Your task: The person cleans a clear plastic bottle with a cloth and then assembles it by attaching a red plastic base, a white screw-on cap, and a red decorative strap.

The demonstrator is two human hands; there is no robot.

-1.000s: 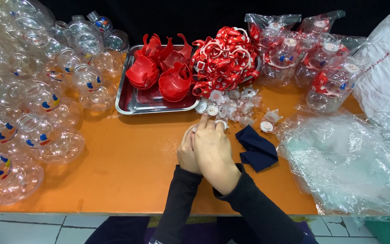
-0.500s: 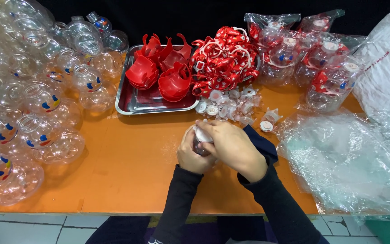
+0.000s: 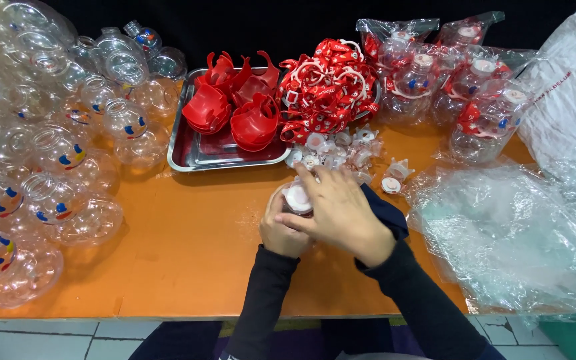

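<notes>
Gripping a small white cap (image 3: 297,199) between both hands, just above the orange tabletop (image 3: 188,247) near its front edge. Left hand (image 3: 281,230) curled around something under the cap, mostly hidden, fingers closed on it. Right hand (image 3: 341,213) laid over from the right, fingers (image 3: 309,179) bent around the cap's rim and pressing on it. Black sleeves on both arms, crossing the front edge of the tabletop.

Just behind the hands, a loose heap of small clear and white caps (image 3: 341,150), with one more white cap piece (image 3: 391,185) lying apart to the right. Tucked under the right wrist, a dark blue cloth (image 3: 385,210). Further back, a steel tray (image 3: 198,157) holding stacked red plastic cups (image 3: 231,110), and beside it, touching its right end, a tangle of red and white straps (image 3: 325,87). Off to the back right, bagged clear bottles (image 3: 461,87) with red straps inside their wrappers. Along the right side, crumpled clear plastic sheeting (image 3: 515,233) spread over the tabletop. Filling the whole left side, a crowd of clear round plastic jars (image 3: 55,160) with blue, red and yellow marks, piled close together and well apart from the hands.
</notes>
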